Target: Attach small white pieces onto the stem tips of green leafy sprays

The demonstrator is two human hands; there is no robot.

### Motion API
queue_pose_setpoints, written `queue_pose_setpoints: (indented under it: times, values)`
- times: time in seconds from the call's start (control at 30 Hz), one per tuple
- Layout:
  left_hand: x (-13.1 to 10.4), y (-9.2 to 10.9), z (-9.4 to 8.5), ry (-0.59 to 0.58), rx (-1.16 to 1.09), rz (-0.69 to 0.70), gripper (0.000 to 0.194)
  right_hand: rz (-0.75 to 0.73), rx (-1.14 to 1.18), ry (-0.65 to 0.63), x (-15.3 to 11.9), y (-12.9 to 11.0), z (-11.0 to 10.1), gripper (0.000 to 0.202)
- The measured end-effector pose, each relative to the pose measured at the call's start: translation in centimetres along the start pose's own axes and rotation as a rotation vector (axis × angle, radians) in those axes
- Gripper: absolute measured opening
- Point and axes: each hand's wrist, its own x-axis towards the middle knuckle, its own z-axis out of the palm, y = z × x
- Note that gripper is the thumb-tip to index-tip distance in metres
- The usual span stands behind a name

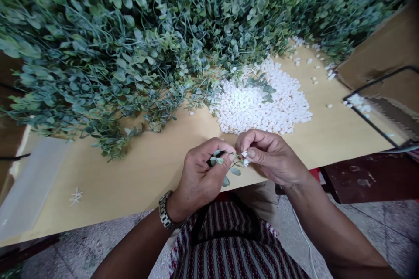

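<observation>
Green plastic leaves on a thin dark stem make up a small sprig [225, 166], held at the near edge of the table [131, 170], just above the person's lap. The left hand [201, 174] grips the sprig's stem, its fingers [222, 150] curled closed around it, with a few leaves hanging below the thumb. The right hand [270, 157] meets it from the other side, thumb and forefinger pinched together on a small white piece [244, 154] at the sprig's tip. The two hands almost touch. A metal wristwatch [164, 211] sits on the left wrist; no writing can be read on it or anywhere else.

Just beyond the hands lies a heap of small white pieces [262, 102] on the pale wooden table, with loose ones scattered toward the far right. A large mass of the same green leafy sprigs [147, 39] covers the far and left part of the table. A white star-shaped piece [76, 196] lies alone near the left front edge, beside a pale flat sheet [29, 183]. At the right edge stands a black wire frame [376, 100]. A striped cloth [229, 244] covers the person's lap.
</observation>
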Motion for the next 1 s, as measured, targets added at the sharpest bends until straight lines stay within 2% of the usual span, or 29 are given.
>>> queue_pose_setpoints:
  times: [0.27, 0.47, 1.0]
  values:
    - [0.3, 0.0, 0.1, -0.017, 0.052, 0.049, 0.012, 0.062, 0.145, 0.005, -0.1, 0.5, 0.4, 0.015]
    - [0.1, -0.3, 0.0, -0.035, 0.044, 0.051, 0.012, 0.069, 0.163, -0.006, -0.1, 0.6, 0.5, 0.014]
    - [0.2, -0.2, 0.0, -0.018, 0.061, 0.056, 0.012, 0.017, 0.016, -0.016, -0.4, 1.1, 0.3, 0.012]
